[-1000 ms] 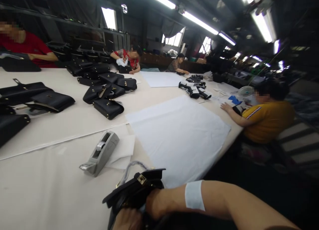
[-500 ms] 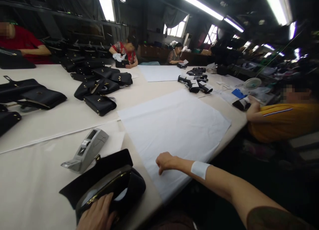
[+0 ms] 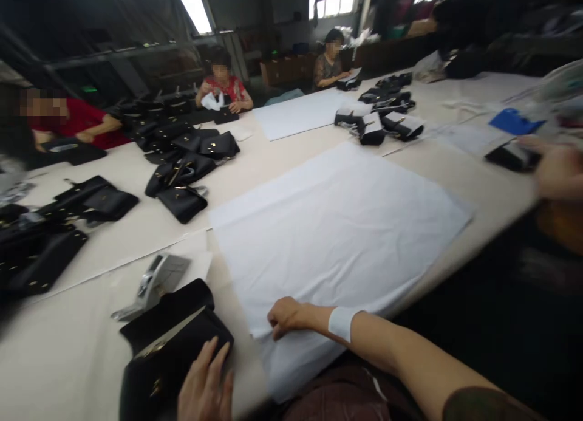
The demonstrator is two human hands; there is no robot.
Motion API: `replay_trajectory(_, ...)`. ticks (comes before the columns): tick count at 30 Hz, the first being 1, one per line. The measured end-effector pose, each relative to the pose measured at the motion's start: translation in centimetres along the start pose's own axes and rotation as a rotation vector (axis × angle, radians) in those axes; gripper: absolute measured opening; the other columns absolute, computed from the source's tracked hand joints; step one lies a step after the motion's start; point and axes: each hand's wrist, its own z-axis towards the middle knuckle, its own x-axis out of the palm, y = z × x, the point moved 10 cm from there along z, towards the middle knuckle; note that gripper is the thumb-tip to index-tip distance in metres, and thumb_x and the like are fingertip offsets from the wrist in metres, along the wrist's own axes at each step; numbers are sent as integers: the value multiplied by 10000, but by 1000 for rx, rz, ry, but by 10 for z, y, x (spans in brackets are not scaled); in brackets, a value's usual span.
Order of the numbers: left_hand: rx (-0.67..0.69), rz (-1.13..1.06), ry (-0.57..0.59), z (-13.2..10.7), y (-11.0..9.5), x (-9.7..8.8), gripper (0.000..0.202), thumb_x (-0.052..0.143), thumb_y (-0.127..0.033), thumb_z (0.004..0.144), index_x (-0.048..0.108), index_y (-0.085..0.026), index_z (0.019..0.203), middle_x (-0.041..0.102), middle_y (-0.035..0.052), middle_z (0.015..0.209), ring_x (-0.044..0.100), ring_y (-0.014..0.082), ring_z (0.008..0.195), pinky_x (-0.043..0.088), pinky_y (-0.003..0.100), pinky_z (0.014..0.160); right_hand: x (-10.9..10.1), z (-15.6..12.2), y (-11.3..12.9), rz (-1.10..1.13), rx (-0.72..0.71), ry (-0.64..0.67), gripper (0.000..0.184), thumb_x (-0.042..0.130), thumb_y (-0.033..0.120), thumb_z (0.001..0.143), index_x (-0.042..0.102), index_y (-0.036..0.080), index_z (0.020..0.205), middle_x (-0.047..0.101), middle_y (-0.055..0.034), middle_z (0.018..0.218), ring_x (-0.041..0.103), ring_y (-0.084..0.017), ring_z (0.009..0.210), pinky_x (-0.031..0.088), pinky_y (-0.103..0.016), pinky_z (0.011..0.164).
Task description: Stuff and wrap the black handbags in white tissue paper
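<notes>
Having left the two-handed hold, the black handbag [image 3: 168, 348] lay on the surface [image 3: 68, 360] beside the tape dispenser [image 3: 155, 281], with the left hand [image 3: 204, 387] spread open on it. The right hand [image 3: 285, 316] had moved onto the white paper sheet [image 3: 341, 226], fingers curled, grip unclear.

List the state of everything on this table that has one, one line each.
Black leather handbag: lying flat, flap open.
Left hand: open, fingers spread on the handbag.
Right hand: curled, seemingly pinching the sheet's near edge.
Large white paper sheet: spread flat, near corner overhanging the table.
Grey plastic tape dispenser: resting untouched beside the handbag.
Heap of black handbags: piled loosely, untouched.
</notes>
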Motion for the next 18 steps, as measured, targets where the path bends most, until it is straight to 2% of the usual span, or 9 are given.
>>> replay_trajectory(1, -43, -36, 104, 0, -13, 12, 364, 473, -282, 931, 593, -237, 1272, 582, 114, 1380, 547, 272, 1267, 470, 428, 1035, -1, -3, -1, 20, -32, -12, 237, 801, 374, 684, 754, 222, 860, 766, -52, 898, 698, -243, 865, 496, -288, 688)
replay_trajectory(3, -151, -148, 205, -1, -35, 29, 342, 440, -283, 940, 636, -223, 1214, 629, 114, 1316, 586, 259, 1213, 488, 424, 1015, -2, -10, -3, 50, -100, -33, 200, 719, 362, 773, 760, 219, 907, 764, -50, 894, 687, -217, 849, 470, -268, 682)
replay_trajectory(6, -360, -332, 334, -2, -51, 62, 337, 412, -270, 925, 661, -235, 1151, 664, 103, 1241, 605, 251, 1166, 472, 430, 1017, -4, -16, -8, 111, -188, -53, 183, 629, 282, 821, 763, 202, 917, 758, -50, 865, 662, -192, 808, 439, -256, 678)
replay_trajectory(10, -808, -534, 347, -15, -29, 102, 383, 461, -325, 859, 599, -139, 1165, 654, 155, 1183, 643, 252, 1038, 487, 396, 942, -3, -20, -11, 214, -255, -58, 182, 579, 229, 809, 752, 189, 848, 728, -26, 763, 595, -154, 688, 398, -237, 625)
replay_trajectory(12, -956, -591, 332, -23, -18, 117, 426, 486, -371, 833, 582, -100, 1148, 653, 172, 1158, 652, 248, 954, 501, 375, 872, -3, -21, -11, 265, -276, -55, 180, 561, 208, 800, 738, 180, 808, 703, -17, 717, 555, -141, 643, 381, -233, 604)
replay_trajectory(13, -979, -615, 334, -25, -16, 123, 412, 493, -386, 824, 597, -102, 1103, 668, 154, 1105, 648, 240, 913, 502, 356, 833, -3, -21, -11, 289, -287, -51, 177, 555, 202, 796, 729, 176, 787, 690, -13, 697, 538, -136, 628, 376, -233, 599)
replay_trajectory(15, -966, -657, 356, -26, -19, 134, 319, 493, -398, 809, 635, -134, 918, 679, 69, 878, 617, 210, 798, 479, 309, 723, -2, -21, -12, 330, -309, -41, 169, 552, 208, 793, 709, 170, 746, 664, -9, 672, 510, -132, 617, 371, -238, 603)
replay_trajectory(18, -969, -680, 361, -32, -25, 142, 260, 476, -394, 780, 546, -181, 649, 491, -30, 587, 486, 159, 633, 353, 274, 580, -1, -19, -14, 391, -333, -23, 172, 546, 233, 797, 689, 171, 723, 646, -7, 676, 504, -135, 639, 378, -248, 631)
